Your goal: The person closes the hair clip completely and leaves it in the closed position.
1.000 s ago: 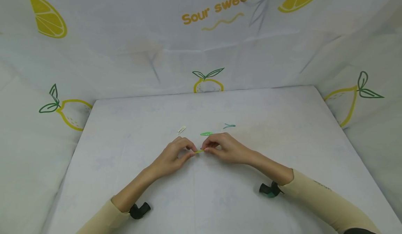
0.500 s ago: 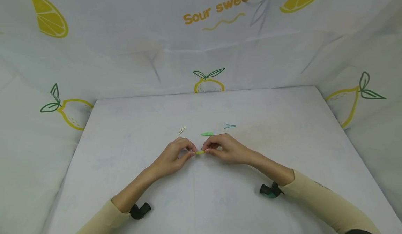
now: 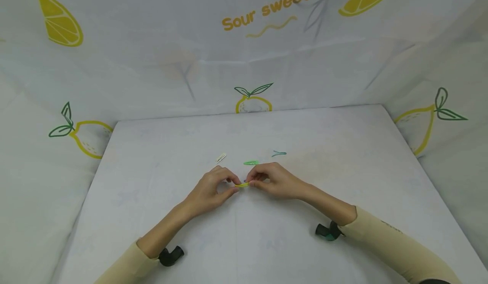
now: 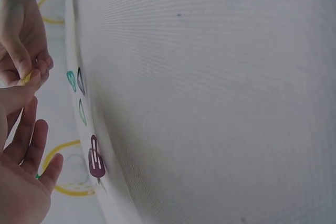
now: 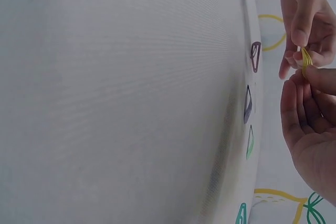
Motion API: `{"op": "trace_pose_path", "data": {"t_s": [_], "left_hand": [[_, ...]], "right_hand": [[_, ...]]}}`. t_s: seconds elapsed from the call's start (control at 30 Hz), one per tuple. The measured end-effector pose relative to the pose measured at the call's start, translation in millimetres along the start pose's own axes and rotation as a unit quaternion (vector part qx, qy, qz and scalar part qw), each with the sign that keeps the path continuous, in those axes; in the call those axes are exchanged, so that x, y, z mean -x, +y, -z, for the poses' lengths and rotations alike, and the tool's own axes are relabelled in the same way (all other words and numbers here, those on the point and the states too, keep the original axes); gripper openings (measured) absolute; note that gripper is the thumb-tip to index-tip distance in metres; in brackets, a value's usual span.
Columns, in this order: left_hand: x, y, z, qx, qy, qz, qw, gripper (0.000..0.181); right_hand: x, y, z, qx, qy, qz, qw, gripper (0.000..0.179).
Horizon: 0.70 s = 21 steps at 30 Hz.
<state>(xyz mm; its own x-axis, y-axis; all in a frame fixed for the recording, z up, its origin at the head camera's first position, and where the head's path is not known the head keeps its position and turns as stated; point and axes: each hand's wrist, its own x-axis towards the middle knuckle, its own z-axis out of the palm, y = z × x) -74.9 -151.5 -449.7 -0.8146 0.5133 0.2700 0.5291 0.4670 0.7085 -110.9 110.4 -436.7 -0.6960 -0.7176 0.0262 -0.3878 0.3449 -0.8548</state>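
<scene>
A yellow snap hair clip (image 3: 243, 185) is held just above the table between both hands. My left hand (image 3: 211, 190) has its thumb and index finger at the clip's left end. The right hand (image 3: 277, 181) pinches the other end between thumb and index finger. In the right wrist view the yellow clip (image 5: 307, 60) shows its slim loop spanning the two sets of fingertips. A green clip (image 3: 250, 162) lies just beyond the hands. Farther right is a teal clip (image 3: 279, 153), its two arms spread apart. Fingertips cover parts of the yellow clip.
A clip (image 3: 221, 158) at left looks pale from the head and purple in the left wrist view. One dark clip (image 5: 248, 104) lies near the green one. White cloth covers the table (image 3: 171, 148); lemon-printed cloth walls (image 3: 160, 76) surround it.
The left fingertips have shifted slightly right along the yellow clip, and the clip has turned a little, showing more of its yellow face. The right hand stays nearly still.
</scene>
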Motion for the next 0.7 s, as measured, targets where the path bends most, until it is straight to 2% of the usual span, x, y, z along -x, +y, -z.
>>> {"op": "trace_pose_path", "data": {"t_s": [0.3,0.57,0.7], "left_hand": [[0.1,-2.5,-1.6,-0.026,0.018,-0.021,0.9993,0.02],[0.5,-2.7,-2.6,-0.024,0.034,-0.039,0.9984,0.022],[1.4,-2.8,-3.0,-0.022,0.034,-0.035,0.9986,0.021]], "right_hand": [[-0.9,1.0,-0.5,-0.01,0.0,-0.007,0.9999,0.007],[-1.0,2.2,-0.9,-0.017,-0.001,-0.013,0.9998,0.007],[-1.0,3.2,-1.4,-0.026,-0.004,-0.02,0.9995,0.007]]}}
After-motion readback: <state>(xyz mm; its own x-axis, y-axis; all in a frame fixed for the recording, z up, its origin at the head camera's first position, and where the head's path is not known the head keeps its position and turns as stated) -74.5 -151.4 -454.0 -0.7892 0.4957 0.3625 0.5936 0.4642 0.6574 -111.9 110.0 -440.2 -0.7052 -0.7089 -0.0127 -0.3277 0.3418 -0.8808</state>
